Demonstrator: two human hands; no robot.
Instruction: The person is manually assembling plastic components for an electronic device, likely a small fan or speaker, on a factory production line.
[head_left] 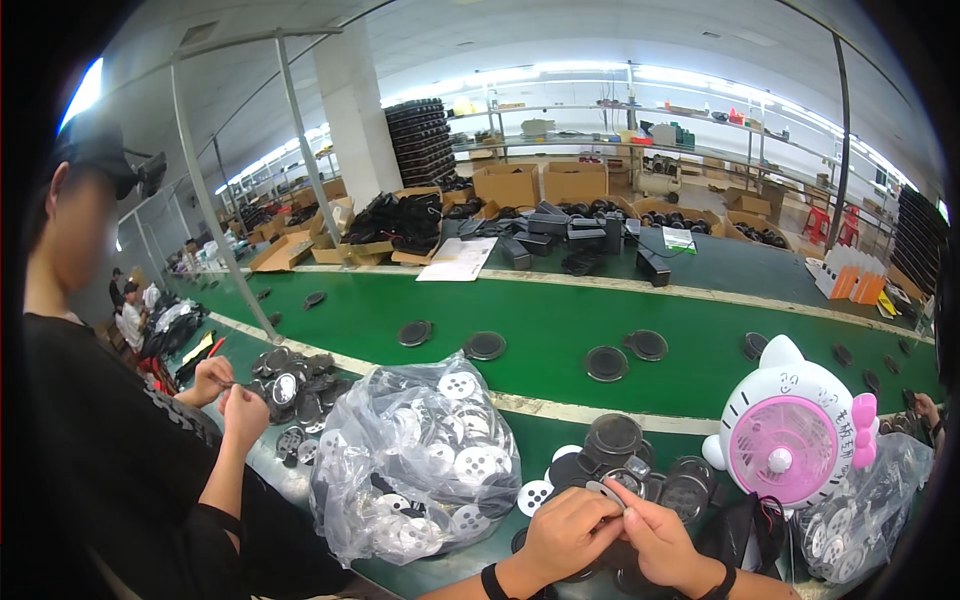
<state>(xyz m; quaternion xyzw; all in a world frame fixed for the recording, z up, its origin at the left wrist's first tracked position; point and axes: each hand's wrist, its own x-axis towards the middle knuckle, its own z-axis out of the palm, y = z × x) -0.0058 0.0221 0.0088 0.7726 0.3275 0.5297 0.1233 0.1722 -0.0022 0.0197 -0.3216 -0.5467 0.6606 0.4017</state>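
Note:
My left hand (568,535) and my right hand (655,535) meet low in the view, both pinching a small round white perforated disc (606,491) between the fingertips. Just beyond them lies a heap of round black parts (625,455), and another white perforated disc (535,497) lies on the bench to the left. A clear plastic bag (415,460) full of white perforated discs stands left of my hands.
A green conveyor belt (560,335) carries spaced black discs. A pink-and-white cat-shaped desk fan (790,435) stands right, with another bag of discs (860,520) by it. A co-worker in black (110,440) at left handles small parts. Cardboard boxes (510,185) line the far side.

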